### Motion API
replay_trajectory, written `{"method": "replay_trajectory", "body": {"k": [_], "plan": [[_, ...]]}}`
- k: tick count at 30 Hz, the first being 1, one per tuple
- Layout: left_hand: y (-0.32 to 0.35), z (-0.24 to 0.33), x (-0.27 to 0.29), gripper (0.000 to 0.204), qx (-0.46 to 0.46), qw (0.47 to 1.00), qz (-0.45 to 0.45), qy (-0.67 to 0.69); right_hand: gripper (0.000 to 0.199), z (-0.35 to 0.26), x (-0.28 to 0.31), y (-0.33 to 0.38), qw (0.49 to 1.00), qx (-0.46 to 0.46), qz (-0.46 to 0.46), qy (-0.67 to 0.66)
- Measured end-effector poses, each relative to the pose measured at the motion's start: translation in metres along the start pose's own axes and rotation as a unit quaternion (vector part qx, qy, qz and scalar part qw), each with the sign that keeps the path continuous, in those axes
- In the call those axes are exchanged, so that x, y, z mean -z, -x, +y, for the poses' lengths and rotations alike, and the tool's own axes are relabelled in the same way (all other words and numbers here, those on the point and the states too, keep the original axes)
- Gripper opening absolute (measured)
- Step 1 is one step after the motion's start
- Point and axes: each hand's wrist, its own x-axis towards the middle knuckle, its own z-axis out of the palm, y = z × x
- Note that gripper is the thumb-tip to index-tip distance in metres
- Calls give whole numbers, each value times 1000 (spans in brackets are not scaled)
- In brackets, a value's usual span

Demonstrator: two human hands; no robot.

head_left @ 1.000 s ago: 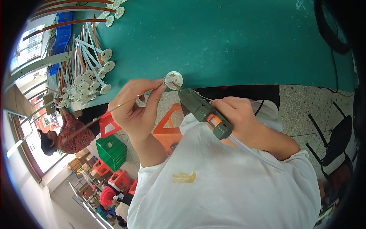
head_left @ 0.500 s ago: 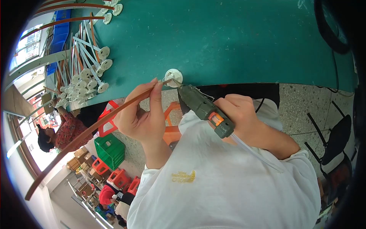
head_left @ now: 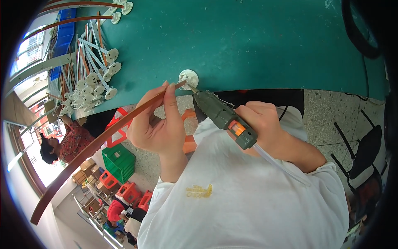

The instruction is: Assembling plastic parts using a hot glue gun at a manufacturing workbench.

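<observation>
Brown strip, long end far left. Left hand pinches it near tip. Tip at white disc on green table; join too small to see. Glue gun, nose beside disc. Right hand wraps gun, handle hidden.

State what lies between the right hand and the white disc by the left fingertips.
The glue gun, held by the right hand, spans that stretch in the head view, nozzle toward the white disc; whether it touches is unclear.
</observation>
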Motion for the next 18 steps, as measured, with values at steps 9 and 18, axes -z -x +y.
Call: {"method": "replay_trajectory", "body": {"k": [9, 18], "plan": [[0, 4, -3, 13, 10, 1000, -11, -9, 24, 2, -3, -1, 1000, 8, -2, 0], [-2, 6, -2, 13, 12, 1000, -18, -17, 23, -1, -2, -3, 1000, 3, 9, 0]]}}
